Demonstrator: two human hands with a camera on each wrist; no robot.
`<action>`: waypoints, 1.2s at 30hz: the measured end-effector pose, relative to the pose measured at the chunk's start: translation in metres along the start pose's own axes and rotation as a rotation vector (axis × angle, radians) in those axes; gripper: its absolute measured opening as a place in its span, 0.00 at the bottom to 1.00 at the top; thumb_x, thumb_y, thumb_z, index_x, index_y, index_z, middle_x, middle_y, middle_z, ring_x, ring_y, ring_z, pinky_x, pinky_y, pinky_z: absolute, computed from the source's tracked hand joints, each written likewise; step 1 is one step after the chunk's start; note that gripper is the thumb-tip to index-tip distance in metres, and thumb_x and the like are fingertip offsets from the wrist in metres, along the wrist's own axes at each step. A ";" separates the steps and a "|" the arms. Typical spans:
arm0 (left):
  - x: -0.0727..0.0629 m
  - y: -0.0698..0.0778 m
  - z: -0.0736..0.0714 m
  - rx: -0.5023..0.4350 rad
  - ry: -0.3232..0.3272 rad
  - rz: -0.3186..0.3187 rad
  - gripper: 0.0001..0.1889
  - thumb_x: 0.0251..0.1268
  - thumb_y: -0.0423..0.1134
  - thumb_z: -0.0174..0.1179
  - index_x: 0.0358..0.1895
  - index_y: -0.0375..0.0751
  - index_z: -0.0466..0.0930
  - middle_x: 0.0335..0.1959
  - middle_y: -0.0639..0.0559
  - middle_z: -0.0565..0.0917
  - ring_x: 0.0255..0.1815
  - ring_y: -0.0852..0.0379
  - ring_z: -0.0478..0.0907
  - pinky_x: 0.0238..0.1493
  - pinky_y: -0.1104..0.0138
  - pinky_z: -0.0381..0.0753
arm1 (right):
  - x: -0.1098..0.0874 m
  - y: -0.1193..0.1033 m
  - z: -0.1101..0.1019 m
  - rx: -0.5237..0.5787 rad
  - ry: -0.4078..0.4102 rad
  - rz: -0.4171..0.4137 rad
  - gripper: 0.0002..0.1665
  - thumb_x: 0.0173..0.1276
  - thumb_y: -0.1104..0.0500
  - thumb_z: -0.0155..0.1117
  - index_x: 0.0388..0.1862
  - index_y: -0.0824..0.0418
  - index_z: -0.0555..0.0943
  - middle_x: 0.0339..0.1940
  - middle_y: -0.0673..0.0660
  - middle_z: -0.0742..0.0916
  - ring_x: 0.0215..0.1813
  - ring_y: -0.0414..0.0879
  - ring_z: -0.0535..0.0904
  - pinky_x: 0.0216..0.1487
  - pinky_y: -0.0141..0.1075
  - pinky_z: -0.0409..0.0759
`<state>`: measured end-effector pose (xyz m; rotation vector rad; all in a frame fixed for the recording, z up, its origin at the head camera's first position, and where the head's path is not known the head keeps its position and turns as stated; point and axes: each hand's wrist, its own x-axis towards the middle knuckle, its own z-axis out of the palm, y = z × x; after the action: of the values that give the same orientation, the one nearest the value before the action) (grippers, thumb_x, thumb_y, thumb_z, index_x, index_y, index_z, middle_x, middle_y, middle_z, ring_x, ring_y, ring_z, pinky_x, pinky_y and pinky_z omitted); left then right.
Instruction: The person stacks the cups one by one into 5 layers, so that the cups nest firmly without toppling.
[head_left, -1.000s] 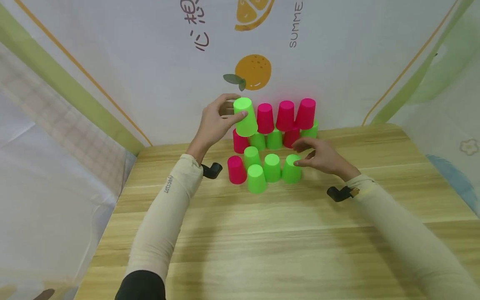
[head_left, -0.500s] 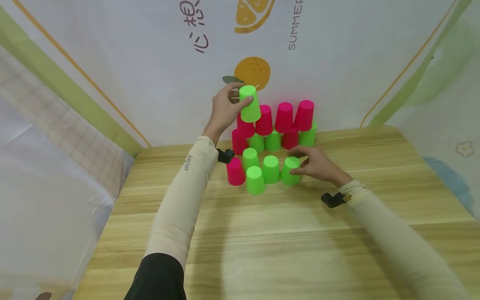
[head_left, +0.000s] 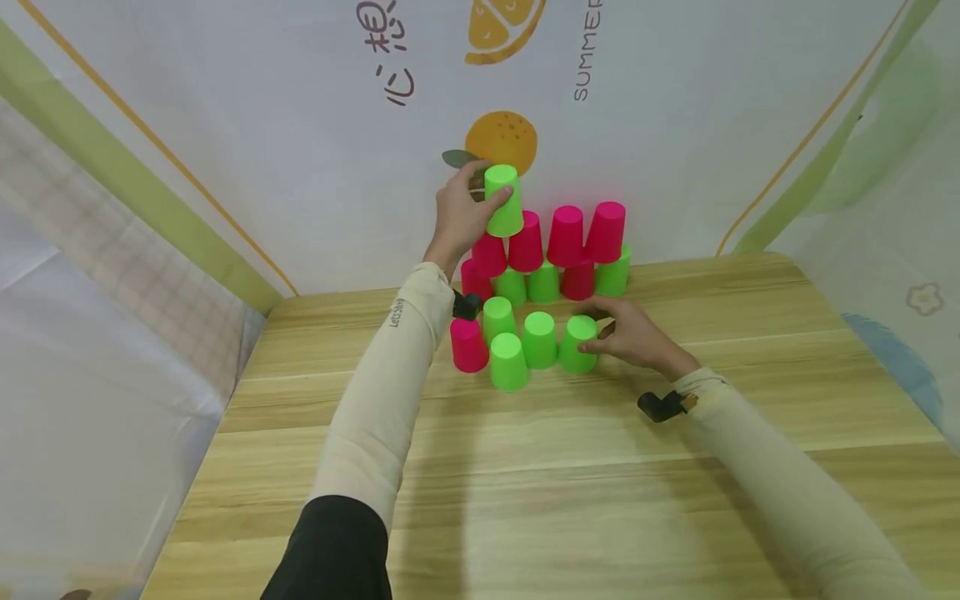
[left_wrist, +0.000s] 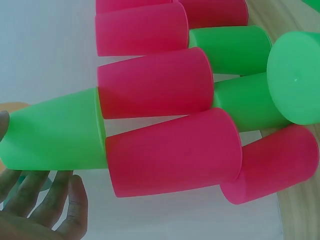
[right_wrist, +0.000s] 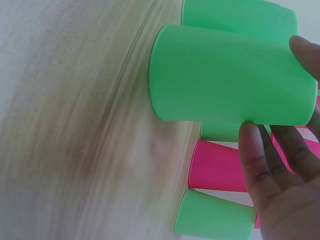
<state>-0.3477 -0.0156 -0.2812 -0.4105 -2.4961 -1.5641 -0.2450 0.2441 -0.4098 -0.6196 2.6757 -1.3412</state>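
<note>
Left hand (head_left: 458, 217) pinches raised green cup (left_wrist: 55, 134), rim at tops of two leftmost upper pink cups (head_left: 489, 255); off-centre release may topple row. Right hand (head_left: 636, 335) pinches rightmost front cup (right_wrist: 230, 75), upright on table (head_left: 585, 492); sideways drag may tip neighbour (head_left: 539, 342).

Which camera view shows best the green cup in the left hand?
The left wrist view: the green cup is largest and nearly uncovered there. Head view: smaller, partly covered. Right wrist view: not visible.

Behind the wood-grain tabletop (head_left: 570, 483) rises a white backdrop (head_left: 667, 125) — fruit-printed.
</note>
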 end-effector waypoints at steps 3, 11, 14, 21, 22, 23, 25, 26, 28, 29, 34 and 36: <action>0.000 0.000 0.000 0.006 0.010 -0.010 0.30 0.69 0.45 0.64 0.72 0.47 0.68 0.64 0.47 0.80 0.62 0.51 0.80 0.62 0.66 0.83 | 0.000 0.001 0.001 0.003 0.009 0.004 0.33 0.57 0.66 0.77 0.62 0.66 0.77 0.55 0.65 0.85 0.59 0.59 0.80 0.53 0.47 0.87; -0.003 -0.005 -0.002 0.001 0.025 -0.053 0.32 0.68 0.39 0.65 0.73 0.45 0.65 0.67 0.45 0.78 0.66 0.50 0.79 0.64 0.65 0.82 | -0.001 0.003 0.002 0.020 0.017 0.017 0.33 0.58 0.65 0.76 0.63 0.65 0.77 0.57 0.64 0.85 0.59 0.58 0.80 0.50 0.32 0.86; -0.004 -0.008 -0.002 -0.001 0.014 -0.053 0.32 0.68 0.39 0.65 0.73 0.45 0.65 0.67 0.45 0.78 0.67 0.50 0.79 0.64 0.65 0.82 | -0.002 0.002 0.002 0.023 0.020 0.019 0.33 0.58 0.65 0.76 0.63 0.65 0.77 0.57 0.64 0.85 0.59 0.57 0.80 0.50 0.31 0.85; -0.005 -0.010 -0.002 -0.001 0.006 -0.040 0.32 0.67 0.37 0.65 0.72 0.43 0.65 0.67 0.44 0.78 0.67 0.49 0.79 0.64 0.65 0.82 | -0.003 0.000 0.002 0.020 0.023 0.027 0.32 0.58 0.64 0.77 0.62 0.64 0.78 0.56 0.63 0.85 0.59 0.57 0.80 0.51 0.35 0.86; -0.005 -0.010 -0.002 -0.001 0.005 -0.042 0.32 0.67 0.38 0.65 0.72 0.43 0.65 0.67 0.44 0.78 0.67 0.49 0.79 0.65 0.66 0.81 | -0.003 0.000 0.003 0.020 0.024 0.027 0.32 0.58 0.64 0.77 0.62 0.64 0.78 0.57 0.64 0.85 0.59 0.57 0.80 0.51 0.36 0.86; -0.005 -0.010 -0.002 -0.001 0.001 -0.044 0.32 0.67 0.38 0.65 0.73 0.43 0.65 0.67 0.44 0.78 0.67 0.49 0.79 0.65 0.66 0.81 | -0.003 0.000 0.003 0.018 0.027 0.028 0.32 0.58 0.64 0.77 0.62 0.64 0.78 0.57 0.64 0.85 0.59 0.57 0.80 0.52 0.38 0.86; -0.006 -0.011 -0.004 0.002 -0.005 -0.048 0.32 0.68 0.39 0.65 0.73 0.44 0.65 0.68 0.44 0.78 0.68 0.50 0.78 0.66 0.66 0.80 | -0.003 0.000 0.003 0.016 0.032 0.029 0.32 0.58 0.64 0.77 0.62 0.64 0.78 0.56 0.64 0.85 0.59 0.58 0.80 0.53 0.42 0.87; -0.007 -0.011 -0.004 0.003 -0.009 -0.053 0.31 0.68 0.40 0.65 0.73 0.44 0.65 0.68 0.45 0.78 0.69 0.50 0.78 0.67 0.66 0.80 | -0.004 0.000 0.004 0.016 0.033 0.028 0.32 0.59 0.64 0.77 0.62 0.64 0.78 0.56 0.64 0.85 0.59 0.58 0.80 0.54 0.44 0.87; -0.010 -0.014 -0.007 0.008 -0.013 -0.059 0.31 0.69 0.41 0.64 0.73 0.45 0.65 0.69 0.45 0.77 0.69 0.50 0.77 0.67 0.66 0.79 | -0.004 0.001 0.004 0.015 0.036 0.027 0.31 0.58 0.64 0.77 0.61 0.64 0.78 0.56 0.64 0.85 0.59 0.58 0.80 0.54 0.47 0.87; -0.013 -0.015 -0.009 0.010 -0.015 -0.058 0.31 0.69 0.42 0.64 0.73 0.45 0.65 0.69 0.46 0.77 0.70 0.50 0.77 0.67 0.66 0.79 | -0.003 0.001 0.004 0.014 0.036 0.026 0.31 0.58 0.64 0.77 0.61 0.64 0.78 0.56 0.64 0.85 0.59 0.58 0.80 0.54 0.48 0.87; -0.027 -0.026 -0.019 0.003 -0.018 -0.049 0.30 0.69 0.44 0.63 0.71 0.45 0.67 0.68 0.46 0.78 0.68 0.49 0.77 0.67 0.63 0.80 | -0.003 0.000 0.003 -0.007 0.034 0.016 0.31 0.58 0.63 0.77 0.61 0.65 0.78 0.56 0.64 0.85 0.59 0.59 0.80 0.53 0.46 0.87; -0.034 -0.031 -0.022 -0.005 -0.020 -0.047 0.29 0.69 0.45 0.63 0.70 0.44 0.68 0.67 0.46 0.79 0.67 0.49 0.78 0.66 0.61 0.81 | -0.002 0.000 0.001 -0.021 0.040 0.018 0.31 0.58 0.64 0.77 0.61 0.65 0.78 0.55 0.64 0.86 0.59 0.59 0.81 0.53 0.45 0.87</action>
<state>-0.3254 -0.0532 -0.3081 -0.3723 -2.5360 -1.5910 -0.2428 0.2444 -0.4110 -0.5757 2.7231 -1.3366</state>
